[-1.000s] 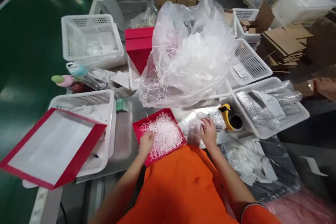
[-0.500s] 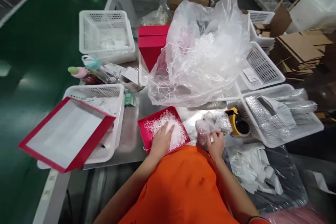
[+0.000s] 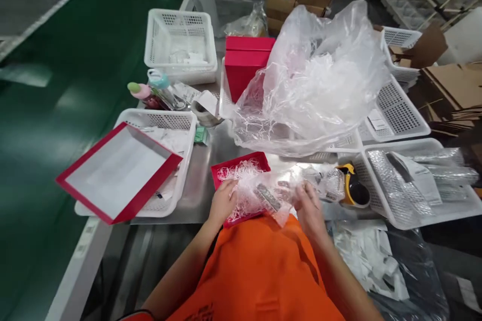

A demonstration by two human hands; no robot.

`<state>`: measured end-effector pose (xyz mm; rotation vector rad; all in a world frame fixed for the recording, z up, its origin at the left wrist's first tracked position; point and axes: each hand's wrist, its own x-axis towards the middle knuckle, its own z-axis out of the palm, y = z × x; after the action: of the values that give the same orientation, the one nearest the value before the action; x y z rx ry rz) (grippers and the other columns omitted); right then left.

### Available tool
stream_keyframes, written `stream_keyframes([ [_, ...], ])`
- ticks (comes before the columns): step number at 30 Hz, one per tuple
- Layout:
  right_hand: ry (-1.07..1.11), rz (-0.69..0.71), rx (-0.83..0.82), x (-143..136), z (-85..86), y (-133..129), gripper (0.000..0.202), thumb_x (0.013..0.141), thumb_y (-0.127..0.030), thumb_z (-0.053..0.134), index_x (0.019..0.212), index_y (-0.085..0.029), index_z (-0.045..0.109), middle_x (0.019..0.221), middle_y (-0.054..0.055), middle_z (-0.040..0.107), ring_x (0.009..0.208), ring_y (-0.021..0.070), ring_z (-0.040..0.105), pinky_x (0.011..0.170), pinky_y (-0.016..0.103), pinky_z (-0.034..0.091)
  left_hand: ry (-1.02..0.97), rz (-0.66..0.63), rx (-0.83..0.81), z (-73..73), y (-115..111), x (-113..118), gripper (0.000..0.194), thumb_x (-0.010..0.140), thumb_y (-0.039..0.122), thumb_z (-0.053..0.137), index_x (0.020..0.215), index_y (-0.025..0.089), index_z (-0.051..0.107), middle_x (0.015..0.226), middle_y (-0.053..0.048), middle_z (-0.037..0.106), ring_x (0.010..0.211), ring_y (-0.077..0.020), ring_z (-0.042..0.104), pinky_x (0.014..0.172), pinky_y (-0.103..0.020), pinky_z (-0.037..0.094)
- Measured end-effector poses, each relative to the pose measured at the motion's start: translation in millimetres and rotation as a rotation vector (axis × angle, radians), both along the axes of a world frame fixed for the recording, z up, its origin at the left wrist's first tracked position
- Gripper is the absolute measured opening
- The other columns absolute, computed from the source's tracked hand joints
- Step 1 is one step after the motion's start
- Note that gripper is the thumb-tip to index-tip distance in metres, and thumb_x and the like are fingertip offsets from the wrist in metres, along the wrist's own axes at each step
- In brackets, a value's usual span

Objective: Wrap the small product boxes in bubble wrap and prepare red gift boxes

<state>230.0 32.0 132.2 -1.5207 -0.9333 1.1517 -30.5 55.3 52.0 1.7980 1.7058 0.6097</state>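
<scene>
A red box point(image 3: 259, 158) filled with pale pink paper shreds point(image 3: 243, 200) lies in front of my body. My left hand point(image 3: 225, 200) is at the box's left side, its fingers closed at the edge of the shreds and the wrapped item; what they hold, if anything, is hidden. My right hand point(image 3: 309, 204) pinches the right end of a clear bubble-wrapped item point(image 3: 276, 195), which hangs over the box and shreds. A dark patterned piece shows inside the wrap. More bubble wrap point(image 3: 333, 183) lies beyond my right hand.
The red-edged lid point(image 3: 116, 175) rests tilted on a white basket point(image 3: 184, 160) at the left. A large plastic bag of white shreds point(image 3: 324, 85) stands behind. At the right are a yellow tape dispenser point(image 3: 352, 185) and a basket point(image 3: 395, 218) of bubble-wrap pouches. A green conveyor point(image 3: 86, 60) runs along the left.
My right hand has lifted the wrapped item from the table and brought it left over the box. My left hand has drawn back to the box's left side. The view has shifted.
</scene>
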Motion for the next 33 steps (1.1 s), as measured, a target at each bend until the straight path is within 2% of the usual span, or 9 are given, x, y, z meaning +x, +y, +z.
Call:
stream_keyframes([
  [6,-0.638,0.23,0.043,-44,-44.4,35,0.037,0.091,-0.037,0.051,0.119,-0.015,0.06,0.114,0.016,0.068,0.105,0.0289,0.065,0.091,0.045,0.055,-0.011,0.193,0.103,8.6,-8,-15,0.041,0.09,0.009,0.041,0.117,0.018,0.07,0.124,-0.012,0.07,0.118,-0.023,0.064,0.109,-0.041,0.05],
  [9,-1.008,0.523,0.203,-63,-55.2,30,0.038,0.092,-0.022,0.052,0.128,-0.016,0.062,0.143,0.018,0.057,0.131,0.0308,0.052,0.108,0.047,0.045,0.157,0.024,-0.056,11.8,-8,-1,0.039,0.092,0.012,0.045,0.124,0.016,0.068,0.131,-0.014,0.066,0.121,-0.0255,0.062,0.11,-0.041,0.049],
  [12,-1.12,0.838,0.203,-78,-67.5,30,0.025,0.094,-0.014,0.052,0.111,-0.019,0.07,0.134,0.014,0.064,0.125,0.0281,0.055,0.103,0.043,0.047,0.331,-0.18,-0.299,7.8,0,23,0.047,0.087,0.005,0.05,0.129,0.016,0.066,0.139,-0.015,0.063,0.125,-0.0281,0.06,0.108,-0.042,0.049],
  [18,-1.002,0.589,0.023,-75,-90.9,47,0.023,0.092,-0.009,0.049,0.103,-0.01,0.07,0.114,0.023,0.069,0.11,0.0332,0.059,0.094,0.048,0.047,0.317,-0.276,-0.267,8.7,8,40,0.051,0.091,0.013,0.054,0.141,0.02,0.06,0.151,-0.016,0.056,0.132,-0.0351,0.054,0.111,-0.054,0.044],
  [21,-0.982,0.561,0.093,-71,-85.8,49,0.031,0.092,-0.011,0.048,0.116,-0.01,0.066,0.132,0.027,0.062,0.12,0.0377,0.055,0.1,0.054,0.044,0.249,-0.05,-0.093,29.3,9,0,0.041,0.097,0.021,0.048,0.134,0.019,0.064,0.146,-0.015,0.059,0.133,-0.0305,0.054,0.116,-0.048,0.04],
  [24,-1.018,0.617,0.195,-75,-80.5,46,0.038,0.093,-0.008,0.042,0.123,-0.011,0.065,0.141,0.026,0.057,0.121,0.0378,0.055,0.101,0.056,0.044,0.392,0.498,0.157,57.7,16,-67,0.042,0.099,0.031,0.045,0.132,0.013,0.063,0.149,-0.023,0.052,0.141,-0.0354,0.045,0.118,-0.053,0.035],
  [26,-1.062,0.691,0.245,-79,-79.9,43,0.039,0.091,-0.006,0.041,0.119,-0.014,0.067,0.137,0.024,0.061,0.115,0.0357,0.059,0.097,0.053,0.047,0.538,0.705,0.173,74.8,25,-110,0.047,0.093,0.037,0.054,0.131,0.009,0.061,0.149,-0.028,0.049,0.141,-0.0417,0.043,0.116,-0.061,0.033],
  [30,-1.006,0.684,0.334,-79,-73.3,39,0.035,0.088,-0.01,0.047,0.114,-0.019,0.07,0.136,0.018,0.062,0.121,0.0325,0.058,0.1,0.05,0.05,0.594,0.476,-0.083,105.6,33,-167,0.022,0.086,0.029,0.053,0.092,0.015,0.068,0.109,-0.023,0.072,0.112,-0.0375,0.065,0.106,-0.056,0.044],
  [33,-0.825,0.61,0.408,-67,-53.4,39,0.031,0.092,-0.019,0.048,0.112,-0.02,0.071,0.134,0.016,0.063,0.122,0.031,0.058,0.102,0.05,0.051,0.488,0.554,-0.055,139.8,-2,-197,0.025,0.085,0.043,0.055,0.078,0.022,0.065,0.077,-0.011,0.072,0.077,-0.0303,0.068,0.081,-0.045,0.055],
])
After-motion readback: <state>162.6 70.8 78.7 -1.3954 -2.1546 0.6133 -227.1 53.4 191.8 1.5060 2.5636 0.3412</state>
